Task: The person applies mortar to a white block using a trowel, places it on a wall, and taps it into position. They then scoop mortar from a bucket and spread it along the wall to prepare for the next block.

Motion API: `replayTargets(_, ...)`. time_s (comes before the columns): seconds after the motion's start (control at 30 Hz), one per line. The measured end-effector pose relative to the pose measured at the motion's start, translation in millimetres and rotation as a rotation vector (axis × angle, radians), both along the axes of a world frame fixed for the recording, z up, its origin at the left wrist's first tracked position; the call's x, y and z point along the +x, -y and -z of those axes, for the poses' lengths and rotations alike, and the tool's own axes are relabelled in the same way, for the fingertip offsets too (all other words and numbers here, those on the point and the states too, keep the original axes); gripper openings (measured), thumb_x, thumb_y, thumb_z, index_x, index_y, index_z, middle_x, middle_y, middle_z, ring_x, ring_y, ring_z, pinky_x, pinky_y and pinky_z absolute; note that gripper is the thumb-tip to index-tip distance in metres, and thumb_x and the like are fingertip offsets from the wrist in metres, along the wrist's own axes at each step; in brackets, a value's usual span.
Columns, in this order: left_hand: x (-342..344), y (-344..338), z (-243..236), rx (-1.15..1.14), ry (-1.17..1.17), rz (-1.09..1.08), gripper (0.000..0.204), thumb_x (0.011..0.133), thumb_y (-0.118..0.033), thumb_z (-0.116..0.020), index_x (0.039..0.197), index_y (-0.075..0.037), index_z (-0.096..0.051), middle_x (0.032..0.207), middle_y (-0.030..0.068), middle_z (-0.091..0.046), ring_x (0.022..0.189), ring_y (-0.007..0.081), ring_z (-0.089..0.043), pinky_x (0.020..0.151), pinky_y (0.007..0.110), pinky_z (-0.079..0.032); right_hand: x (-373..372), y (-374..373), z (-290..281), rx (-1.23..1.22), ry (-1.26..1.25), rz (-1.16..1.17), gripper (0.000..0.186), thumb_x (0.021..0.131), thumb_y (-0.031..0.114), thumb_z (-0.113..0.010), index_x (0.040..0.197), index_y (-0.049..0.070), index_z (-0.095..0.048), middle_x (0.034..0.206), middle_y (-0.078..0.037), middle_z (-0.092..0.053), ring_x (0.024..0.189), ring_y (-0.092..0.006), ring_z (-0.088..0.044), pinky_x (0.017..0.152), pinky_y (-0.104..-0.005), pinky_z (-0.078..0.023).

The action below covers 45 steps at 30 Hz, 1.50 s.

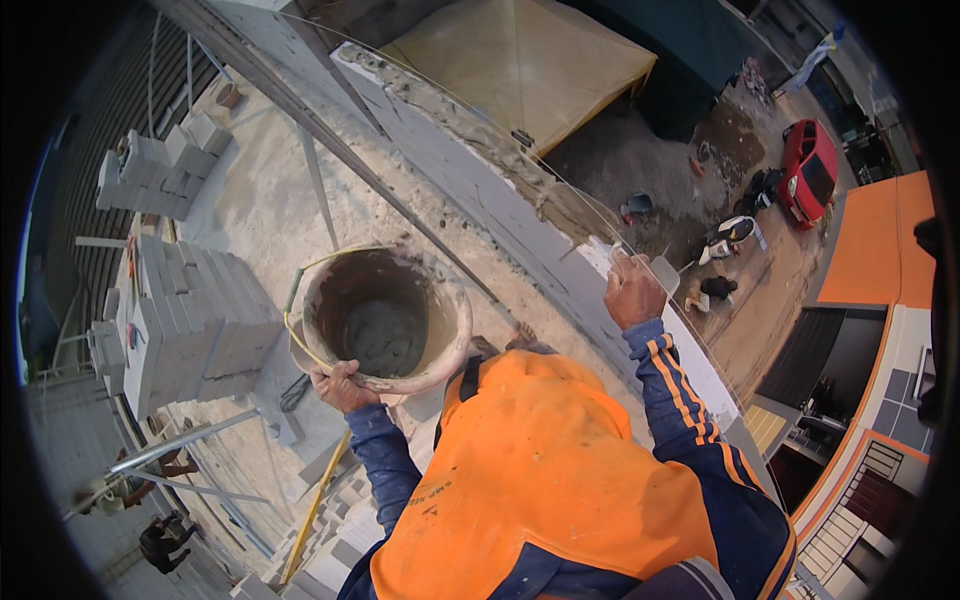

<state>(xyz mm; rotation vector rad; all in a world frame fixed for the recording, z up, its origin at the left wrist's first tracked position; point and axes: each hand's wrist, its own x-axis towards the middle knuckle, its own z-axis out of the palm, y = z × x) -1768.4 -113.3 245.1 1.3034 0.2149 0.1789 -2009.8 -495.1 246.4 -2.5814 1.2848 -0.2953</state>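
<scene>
My left hand (345, 387) is closed round the near rim of a mortar-stained bucket (455, 318), which has a yellow-green handle. Grey wet mortar (385, 335) lies in the bottom of the bucket. Over the top of a pale block wall (480, 190), my right hand (635, 291) is closed on what looks like a trowel (664, 273). Only part of its flat grey blade shows beside the fingers; the handle is hidden. A rough band of mortar (500, 150) runs along the wall top, beyond my right hand.
Stacks of pale blocks (205, 320) stand on the left. A long metal bar (370, 180) slants past the bucket. A thin string follows the wall top. Beyond the wall are a canopy (520, 60), motorbikes (725, 238) and a red car (806, 175) far below. Other people are at lower left.
</scene>
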Motion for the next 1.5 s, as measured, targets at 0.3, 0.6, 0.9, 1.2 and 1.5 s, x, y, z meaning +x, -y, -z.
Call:
replayTargets(0.3,-3,9,-8,0.016,0.000,0.038,0.031,0.055,0.010,-0.058,0.070,-0.012,-0.044,0.070,-0.0025,-0.049,0.061,0.0116,-0.048,0.061,0.025,-0.045,-53,-25,-5,0.234,0.155,0.120,0.038,0.085,0.017,-0.064,0.121,0.006,-0.065,0.108,-0.019,-0.067,0.092,-0.0312,-0.067,0.078,-0.0405,-0.054)
replayTargets(0.6,-4,12,-12,0.013,-0.002,0.004,0.030,0.055,0.010,-0.058,0.070,-0.012,-0.044,0.070,-0.0023,-0.050,0.060,0.0107,-0.049,0.060,0.024,-0.045,37,-9,10,1.256,0.608,0.308,0.045,0.097,0.030,-0.060,0.131,0.001,-0.057,0.095,-0.009,-0.065,0.064,-0.0126,-0.060,0.054,-0.0287,-0.051)
replayTargets(0.9,-11,3,-1,0.011,0.026,-0.101,0.030,0.054,0.011,-0.058,0.070,-0.011,-0.044,0.068,-0.0014,-0.050,0.059,0.0125,-0.050,0.060,0.026,-0.045,172,47,44,0.612,0.174,0.042,0.039,0.091,0.032,-0.060,0.119,0.004,-0.066,0.107,-0.018,-0.069,0.099,-0.0328,-0.067,0.086,-0.0409,-0.052)
replayTargets(1.2,-17,-13,10,0.008,-0.034,-0.168,0.032,0.053,0.012,-0.059,0.071,-0.010,-0.045,0.068,-0.0005,-0.051,0.059,0.0138,-0.051,0.060,0.027,-0.046,72,34,17,0.515,0.081,0.031,0.039,0.090,0.032,-0.060,0.119,0.007,-0.067,0.115,-0.019,-0.069,0.110,-0.0364,-0.064,0.096,-0.0441,-0.049)
replayTargets(1.5,-9,-7,13,-0.005,-0.032,-0.126,0.030,0.053,0.011,-0.059,0.070,-0.010,-0.045,0.069,-0.0003,-0.051,0.061,0.0140,-0.051,0.061,0.026,-0.046,11,11,13,0.672,0.139,0.242,0.039,0.092,0.030,-0.060,0.119,0.002,-0.065,0.106,-0.018,-0.069,0.088,-0.0310,-0.067,0.079,-0.0393,-0.053)
